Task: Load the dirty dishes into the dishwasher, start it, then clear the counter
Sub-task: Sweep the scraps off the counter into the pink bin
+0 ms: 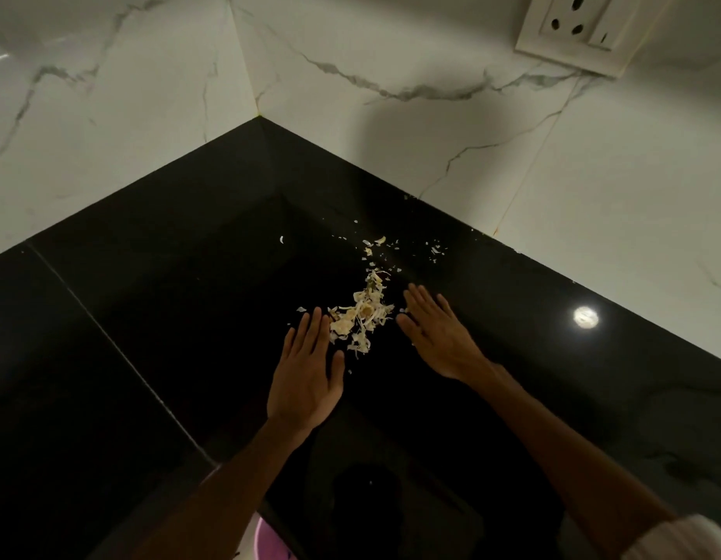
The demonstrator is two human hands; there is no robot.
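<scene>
A small heap of pale vegetable scraps [360, 319] lies on the glossy black counter [168, 301], near the corner. Smaller bits [381, 241] are scattered beyond it toward the wall. My left hand [306, 375] lies flat on the counter just left of the heap, fingers together and extended, its fingertips touching the heap's edge. My right hand [437, 335] is flat on the counter just right of the heap, palm down, fingers pointing up-left. Neither hand holds anything. No dishes or dishwasher are in view.
White marble walls meet at the corner [258, 115] behind the counter. A wall socket [577, 30] sits at the upper right. A seam [120, 353] runs across the counter on the left. Something pink [267, 539] shows below the counter's front edge.
</scene>
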